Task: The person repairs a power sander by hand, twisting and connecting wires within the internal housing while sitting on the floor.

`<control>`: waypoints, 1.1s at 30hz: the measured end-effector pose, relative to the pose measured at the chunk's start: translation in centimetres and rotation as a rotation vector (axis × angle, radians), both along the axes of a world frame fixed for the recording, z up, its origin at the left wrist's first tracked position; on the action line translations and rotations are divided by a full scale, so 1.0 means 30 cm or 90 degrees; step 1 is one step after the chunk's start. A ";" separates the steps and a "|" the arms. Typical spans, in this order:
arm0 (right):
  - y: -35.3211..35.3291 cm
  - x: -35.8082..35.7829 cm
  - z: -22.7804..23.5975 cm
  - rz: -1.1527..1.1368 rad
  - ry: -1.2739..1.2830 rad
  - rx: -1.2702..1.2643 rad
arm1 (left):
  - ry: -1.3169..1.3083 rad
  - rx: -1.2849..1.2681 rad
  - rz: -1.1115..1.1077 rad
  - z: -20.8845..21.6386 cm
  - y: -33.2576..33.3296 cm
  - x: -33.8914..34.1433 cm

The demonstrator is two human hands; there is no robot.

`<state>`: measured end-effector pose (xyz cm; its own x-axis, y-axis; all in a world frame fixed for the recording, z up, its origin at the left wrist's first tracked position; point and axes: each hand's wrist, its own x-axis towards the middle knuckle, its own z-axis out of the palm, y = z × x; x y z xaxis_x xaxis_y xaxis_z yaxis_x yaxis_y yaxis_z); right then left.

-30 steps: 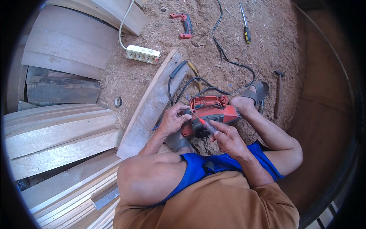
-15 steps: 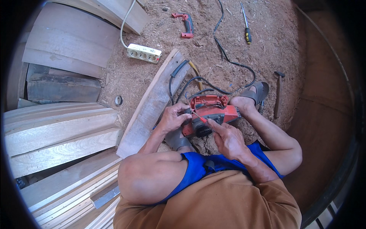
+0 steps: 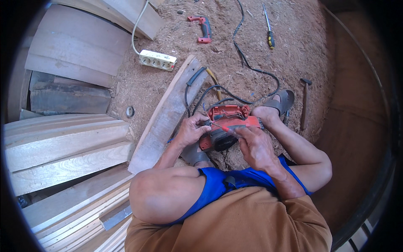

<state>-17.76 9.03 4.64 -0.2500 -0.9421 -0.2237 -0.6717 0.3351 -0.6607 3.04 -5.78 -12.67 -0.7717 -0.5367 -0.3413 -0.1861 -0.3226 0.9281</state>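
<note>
A red and black electric power tool, apparently a planer (image 3: 251,122), sits between my feet with its top housing opened and thin wires showing inside. My right hand (image 3: 257,150) grips a small screwdriver (image 3: 225,128) with a reddish handle, its shaft pointing left toward my other hand. My left hand (image 3: 192,130) pinches a small dark piece (image 3: 207,122) beside the tool's left end, at the screwdriver's tip. What that piece is, I cannot make out. The black cable (image 3: 226,89) loops just beyond the tool. A red and black handle cover (image 3: 205,30) lies apart on the sawdust.
A wooden plank (image 3: 161,119) slants at my left, with pliers (image 3: 213,76) near its far end. Beyond lie a white power strip (image 3: 157,60) and a tape roll (image 3: 130,111). A longer screwdriver (image 3: 268,31) and a hammer (image 3: 305,103) lie right. Stacked boards (image 3: 71,143) fill the left.
My right hand has shifted slightly right and turned a little, with the screwdriver still in it. My left hand stays almost in place by the tool.
</note>
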 end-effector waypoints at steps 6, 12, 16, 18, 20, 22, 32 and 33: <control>-0.020 -0.033 -0.014 0.056 -0.046 -0.110 | 0.011 0.018 0.015 0.002 0.012 -0.005; -0.031 -0.015 0.006 -0.156 -0.104 0.085 | 0.008 0.016 0.017 0.011 0.014 -0.007; -0.043 -0.020 0.028 -0.072 -0.095 0.234 | 0.025 0.002 0.016 0.007 0.018 0.003; -0.029 -0.009 0.029 0.038 -0.047 0.029 | 0.020 0.023 0.027 0.008 0.017 0.006; -0.014 -0.005 0.009 0.043 -0.061 -0.001 | 0.016 0.045 0.037 0.010 0.012 0.002; -0.016 -0.006 0.014 0.048 -0.076 -0.031 | 0.010 0.050 0.019 0.008 0.004 0.000; -0.016 -0.024 0.014 -0.026 -0.049 0.138 | 0.030 0.098 0.020 -0.002 0.021 -0.001; -0.010 -0.024 0.013 0.044 -0.031 0.014 | 0.038 0.101 0.027 -0.003 0.018 -0.002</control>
